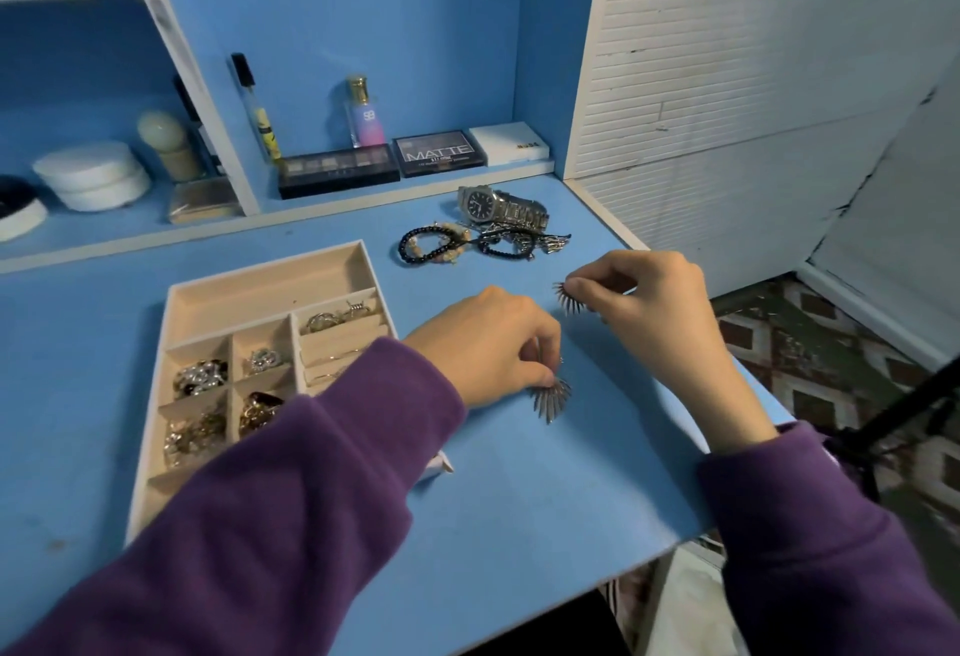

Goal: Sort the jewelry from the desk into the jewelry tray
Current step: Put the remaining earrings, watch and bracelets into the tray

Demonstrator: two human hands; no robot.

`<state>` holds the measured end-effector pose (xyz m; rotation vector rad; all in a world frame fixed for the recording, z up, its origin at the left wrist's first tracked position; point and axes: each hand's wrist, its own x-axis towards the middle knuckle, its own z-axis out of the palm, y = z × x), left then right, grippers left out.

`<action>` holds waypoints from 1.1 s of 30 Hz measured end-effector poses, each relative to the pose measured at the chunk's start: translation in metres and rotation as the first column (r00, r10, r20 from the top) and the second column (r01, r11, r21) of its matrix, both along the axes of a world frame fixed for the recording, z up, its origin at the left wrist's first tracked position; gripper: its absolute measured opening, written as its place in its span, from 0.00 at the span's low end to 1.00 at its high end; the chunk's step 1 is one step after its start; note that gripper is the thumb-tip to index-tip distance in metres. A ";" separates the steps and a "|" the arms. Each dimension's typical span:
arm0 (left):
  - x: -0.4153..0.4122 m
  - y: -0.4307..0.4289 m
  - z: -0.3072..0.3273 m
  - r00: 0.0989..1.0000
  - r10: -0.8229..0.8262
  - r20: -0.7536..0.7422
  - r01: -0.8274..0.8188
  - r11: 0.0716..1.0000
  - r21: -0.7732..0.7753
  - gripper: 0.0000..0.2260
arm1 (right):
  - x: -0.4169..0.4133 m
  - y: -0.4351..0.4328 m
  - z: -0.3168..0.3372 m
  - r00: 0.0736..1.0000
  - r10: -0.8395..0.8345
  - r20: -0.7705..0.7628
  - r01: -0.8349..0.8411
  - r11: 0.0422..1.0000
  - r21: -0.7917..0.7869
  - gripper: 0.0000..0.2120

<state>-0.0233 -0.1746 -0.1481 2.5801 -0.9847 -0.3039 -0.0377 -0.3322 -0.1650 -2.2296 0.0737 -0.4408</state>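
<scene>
Two fan-shaped earrings are in hand, one each. At centre frame the left hand (491, 343) pinches the top of the lower earring (551, 398), fingertips closed on it, its silver spikes hanging below the fingers, at or just above the desk (519, 499); contact is unclear. Right of it and higher, the right hand (649, 302) pinches the upper earring (566, 297) between thumb and forefinger, spikes fanning out to the left of the fingertips.

Purple sleeves fill the lower frame; the left one covers the near right corner of the tray (156, 421). The tray lies at left of centre; its small compartments hold tangled pieces too blurred to name, and its long far compartment looks bare.

Beyond the hands, upper centre, lie bead bracelets (431, 245), a dark tangle (524, 239) hard to make out, and a steel watch (493, 205).

The desk is blue, as is the back wall. On the ledge behind stand palettes (384, 164), a perfume bottle (363, 112) and a white box (509, 143). A white slatted panel (727, 57) fills the upper right; patterned floor (810, 359) shows at right.
</scene>
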 end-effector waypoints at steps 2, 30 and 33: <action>-0.001 0.002 0.001 1.000 0.005 0.001 -0.005 1.000 -0.011 0.01 | 0.001 0.003 0.000 1.000 -0.006 0.006 0.006 1.000 0.031 0.02; -0.071 0.171 0.013 0.931 0.362 0.055 -0.350 0.923 -0.159 0.02 | -0.023 0.151 0.015 0.821 0.545 0.170 -0.560 0.827 0.050 0.02; -0.071 0.173 0.010 0.928 0.371 0.041 -0.363 0.922 -0.139 0.03 | -0.026 0.152 0.012 0.806 0.562 0.184 -0.571 0.821 -0.004 0.03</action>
